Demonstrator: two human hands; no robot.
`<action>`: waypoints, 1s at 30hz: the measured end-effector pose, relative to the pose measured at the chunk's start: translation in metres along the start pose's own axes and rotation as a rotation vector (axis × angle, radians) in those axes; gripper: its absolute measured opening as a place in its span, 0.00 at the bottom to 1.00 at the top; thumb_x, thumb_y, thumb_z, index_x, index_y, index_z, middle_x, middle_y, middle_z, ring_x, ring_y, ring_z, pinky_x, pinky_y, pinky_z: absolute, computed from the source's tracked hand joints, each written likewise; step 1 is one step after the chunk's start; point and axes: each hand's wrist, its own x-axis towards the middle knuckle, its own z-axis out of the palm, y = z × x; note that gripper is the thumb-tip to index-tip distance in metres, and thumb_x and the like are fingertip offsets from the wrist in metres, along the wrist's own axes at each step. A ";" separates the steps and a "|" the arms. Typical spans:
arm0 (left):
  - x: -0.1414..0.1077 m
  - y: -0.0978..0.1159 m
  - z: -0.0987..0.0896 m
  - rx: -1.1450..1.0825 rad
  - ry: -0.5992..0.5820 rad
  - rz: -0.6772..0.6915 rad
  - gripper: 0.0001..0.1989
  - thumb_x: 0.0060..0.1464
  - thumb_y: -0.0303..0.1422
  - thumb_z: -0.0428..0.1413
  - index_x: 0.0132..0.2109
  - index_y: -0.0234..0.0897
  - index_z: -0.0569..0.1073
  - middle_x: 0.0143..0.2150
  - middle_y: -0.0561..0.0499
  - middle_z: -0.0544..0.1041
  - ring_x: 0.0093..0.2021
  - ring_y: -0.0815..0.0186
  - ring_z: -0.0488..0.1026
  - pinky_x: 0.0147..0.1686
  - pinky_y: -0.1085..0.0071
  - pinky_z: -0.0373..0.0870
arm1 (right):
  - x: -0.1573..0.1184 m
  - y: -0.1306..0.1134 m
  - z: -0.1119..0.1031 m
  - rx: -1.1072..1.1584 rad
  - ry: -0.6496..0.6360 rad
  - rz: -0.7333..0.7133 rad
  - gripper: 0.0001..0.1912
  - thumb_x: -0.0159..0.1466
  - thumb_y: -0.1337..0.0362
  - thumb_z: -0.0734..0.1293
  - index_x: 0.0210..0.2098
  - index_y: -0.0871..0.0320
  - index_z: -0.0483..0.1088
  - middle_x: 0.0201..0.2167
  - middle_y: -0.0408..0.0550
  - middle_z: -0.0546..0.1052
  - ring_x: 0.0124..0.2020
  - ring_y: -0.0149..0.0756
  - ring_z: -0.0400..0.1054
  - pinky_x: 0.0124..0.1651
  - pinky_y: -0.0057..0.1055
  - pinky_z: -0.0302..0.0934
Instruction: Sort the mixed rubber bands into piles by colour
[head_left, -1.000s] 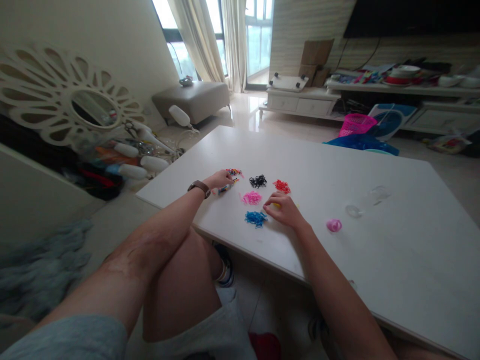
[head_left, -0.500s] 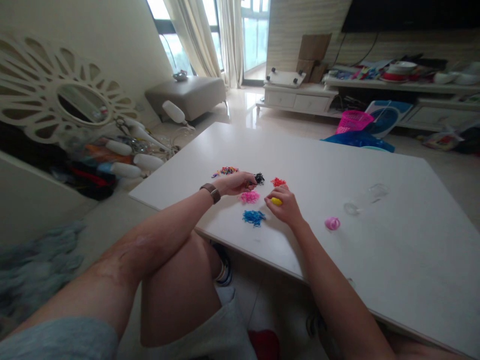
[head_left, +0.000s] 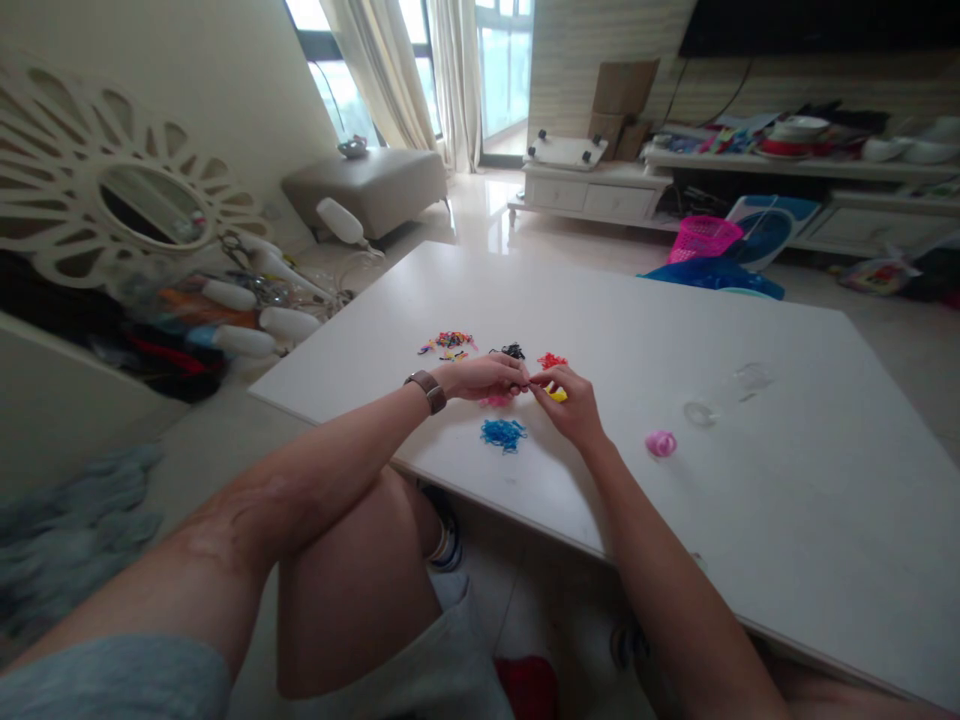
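Above the middle of the white table (head_left: 675, 350), my left hand (head_left: 491, 376) and my right hand (head_left: 568, 400) meet fingertip to fingertip. Both are closed in a pinch; whatever sits between the fingers is too small to name. Little piles of what look like small rubber bands surround them: black (head_left: 513, 351) and red (head_left: 553, 360) just beyond, blue (head_left: 503, 434) nearer the table edge. A pink pile (head_left: 495, 401) lies partly hidden under my left hand. Something yellow (head_left: 557, 394) shows below my right fingers. A mixed-colour pile (head_left: 453, 340) lies to the left, with a few loose pieces before it.
On the right of the table lie a pink round object (head_left: 661, 444) and a clear container (head_left: 752, 379) beside a clear ring (head_left: 700, 412). White lamp-like pieces (head_left: 289, 323) crowd the floor at left. A pink basket (head_left: 703, 238) stands beyond the far edge.
My left hand has moved right and slightly nearer, away from the black pile, and its fingertips now meet those of my right hand. Loose pieces by the mixed pile have come into sight.
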 end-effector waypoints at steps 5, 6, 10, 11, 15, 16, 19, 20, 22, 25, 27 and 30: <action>0.000 -0.001 0.001 -0.034 -0.015 0.016 0.05 0.48 0.26 0.67 0.31 0.30 0.79 0.29 0.48 0.76 0.28 0.74 0.70 0.29 0.78 0.67 | -0.001 0.004 0.001 0.001 0.031 0.014 0.06 0.67 0.62 0.67 0.34 0.54 0.75 0.31 0.47 0.77 0.32 0.37 0.71 0.36 0.36 0.67; 0.001 -0.001 0.000 -0.039 -0.014 0.016 0.05 0.47 0.26 0.67 0.31 0.30 0.79 0.29 0.48 0.76 0.28 0.74 0.70 0.29 0.78 0.68 | -0.001 0.005 0.001 0.000 0.038 0.015 0.06 0.67 0.62 0.67 0.34 0.54 0.75 0.31 0.47 0.77 0.32 0.37 0.71 0.37 0.36 0.67; 0.004 0.001 -0.007 -0.057 0.057 0.011 0.03 0.50 0.23 0.66 0.32 0.29 0.79 0.29 0.48 0.77 0.28 0.73 0.71 0.29 0.78 0.69 | -0.001 0.006 0.002 0.020 0.083 0.023 0.05 0.66 0.62 0.68 0.40 0.54 0.75 0.35 0.48 0.78 0.33 0.37 0.72 0.37 0.36 0.69; 0.005 0.002 -0.011 -0.070 0.108 0.024 0.03 0.51 0.23 0.66 0.32 0.28 0.79 0.29 0.47 0.77 0.27 0.74 0.71 0.29 0.79 0.69 | -0.001 0.006 0.002 0.019 0.104 0.027 0.07 0.66 0.61 0.68 0.43 0.54 0.75 0.37 0.48 0.78 0.34 0.37 0.72 0.37 0.36 0.69; 0.013 0.001 -0.036 -0.131 0.427 0.098 0.03 0.55 0.20 0.63 0.32 0.26 0.78 0.31 0.44 0.79 0.26 0.75 0.71 0.30 0.81 0.70 | -0.001 0.009 0.002 -0.011 0.173 0.030 0.10 0.65 0.61 0.69 0.45 0.53 0.74 0.37 0.47 0.76 0.32 0.34 0.70 0.35 0.34 0.69; 0.015 0.000 -0.042 -0.140 0.503 0.101 0.04 0.55 0.20 0.62 0.31 0.26 0.78 0.31 0.44 0.79 0.26 0.75 0.72 0.30 0.81 0.71 | -0.002 0.009 0.002 -0.015 0.178 0.026 0.09 0.65 0.61 0.69 0.45 0.53 0.74 0.37 0.46 0.76 0.31 0.34 0.70 0.34 0.33 0.68; 0.024 -0.005 -0.055 -0.157 0.653 0.091 0.06 0.55 0.19 0.62 0.30 0.27 0.77 0.29 0.44 0.79 0.26 0.74 0.73 0.30 0.80 0.72 | -0.002 0.011 0.002 -0.027 0.165 0.016 0.08 0.64 0.62 0.68 0.44 0.53 0.74 0.36 0.46 0.76 0.31 0.34 0.70 0.33 0.32 0.68; 0.028 -0.007 -0.057 -0.163 0.675 0.090 0.06 0.55 0.19 0.62 0.30 0.27 0.77 0.29 0.44 0.79 0.26 0.73 0.73 0.30 0.80 0.73 | -0.003 0.011 0.002 -0.032 0.160 0.012 0.08 0.64 0.62 0.68 0.43 0.53 0.74 0.36 0.46 0.75 0.31 0.34 0.70 0.33 0.32 0.68; 0.034 -0.010 -0.058 -0.182 0.688 0.089 0.05 0.55 0.19 0.62 0.31 0.28 0.77 0.29 0.44 0.79 0.25 0.73 0.73 0.30 0.80 0.73 | -0.003 0.011 0.002 -0.039 0.157 0.004 0.07 0.64 0.63 0.68 0.42 0.53 0.74 0.35 0.45 0.75 0.31 0.34 0.70 0.33 0.32 0.68; 0.041 -0.010 -0.055 -0.243 0.664 0.068 0.03 0.57 0.21 0.62 0.34 0.28 0.76 0.30 0.44 0.80 0.26 0.73 0.74 0.30 0.81 0.74 | -0.003 0.011 0.001 -0.042 0.157 0.004 0.05 0.65 0.63 0.68 0.40 0.54 0.73 0.34 0.45 0.74 0.31 0.34 0.69 0.33 0.32 0.67; 0.042 -0.006 -0.051 -0.311 0.663 0.041 0.01 0.58 0.22 0.60 0.37 0.29 0.76 0.30 0.44 0.80 0.27 0.71 0.76 0.30 0.80 0.75 | -0.003 0.011 0.001 -0.038 0.152 0.010 0.04 0.65 0.63 0.67 0.39 0.54 0.73 0.34 0.45 0.74 0.30 0.33 0.69 0.33 0.32 0.67; 0.036 0.001 -0.044 -0.410 0.648 0.013 0.04 0.63 0.26 0.55 0.42 0.28 0.75 0.31 0.43 0.79 0.30 0.68 0.79 0.33 0.78 0.78 | -0.003 0.011 0.001 -0.038 0.144 0.019 0.04 0.64 0.63 0.67 0.39 0.54 0.73 0.34 0.45 0.73 0.31 0.33 0.68 0.33 0.31 0.66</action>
